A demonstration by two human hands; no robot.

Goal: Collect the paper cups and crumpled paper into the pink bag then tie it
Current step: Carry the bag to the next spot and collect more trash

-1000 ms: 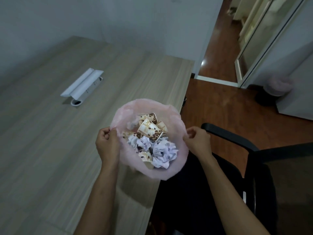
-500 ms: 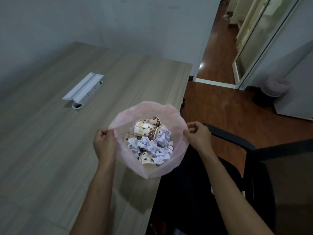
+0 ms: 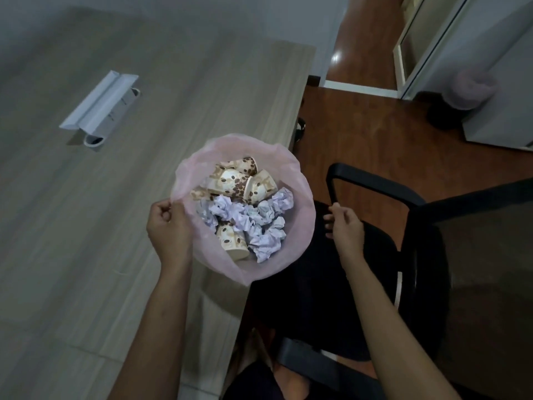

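The pink bag [image 3: 303,183] hangs wide open at the right edge of the wooden table [image 3: 86,232]. Inside lie several paper cups [image 3: 234,182] printed with coffee beans, and several balls of crumpled white paper [image 3: 261,219] below them. One more cup [image 3: 233,241] lies near the bag's lower side. My left hand [image 3: 168,223] pinches the bag's left rim. My right hand [image 3: 343,226] hovers just right of the bag with loosely curled fingers, a small gap between them and the rim, and holds nothing.
A white flip-up socket box [image 3: 101,108] stands open on the table's far left. A black office chair [image 3: 432,255] sits to the right, its armrest [image 3: 372,183] just behind my right hand. A bin with a pink liner [image 3: 473,88] stands on the brown floor.
My right hand has let go of the bag's right rim and moved slightly away. The left hand keeps its hold. The bag's mouth has spread wider and the contents have shifted.
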